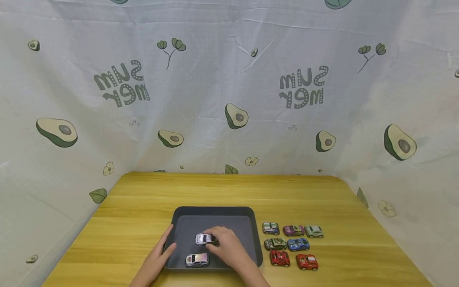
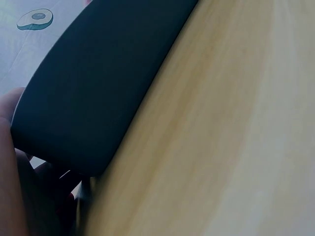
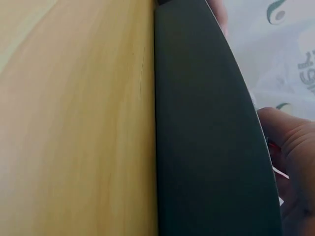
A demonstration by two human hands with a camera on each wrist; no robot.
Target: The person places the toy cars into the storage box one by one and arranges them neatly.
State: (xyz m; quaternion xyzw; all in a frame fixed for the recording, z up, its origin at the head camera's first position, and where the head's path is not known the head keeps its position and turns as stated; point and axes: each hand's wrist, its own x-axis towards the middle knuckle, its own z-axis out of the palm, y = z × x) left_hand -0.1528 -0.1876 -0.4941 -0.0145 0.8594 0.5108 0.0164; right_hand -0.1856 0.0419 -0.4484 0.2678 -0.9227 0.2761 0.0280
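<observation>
In the head view, a dark grey tray (image 1: 222,211) lies on the table. My left hand (image 1: 153,261) is at its left side, thumb over the rim and fingers along the outer wall; the left wrist view shows the thumb (image 2: 7,162) by the tray's corner. Inside the tray, my right hand (image 1: 228,248) pinches a white toy car (image 1: 203,238) between thumb and fingers, hiding its right end. A second toy car (image 1: 197,260), white with a checkered pattern, sits below it near the front wall. The tray wall (image 3: 206,123) blocks most of the right wrist view.
Right of the tray stand several toy cars in rough rows: a white-green one (image 1: 270,228), purple (image 1: 293,230), pale green (image 1: 314,231), camouflage-like (image 1: 275,244), blue (image 1: 298,244) and two red, one a red car (image 1: 307,262). A printed curtain (image 1: 201,87) hangs behind the wooden table (image 1: 136,207).
</observation>
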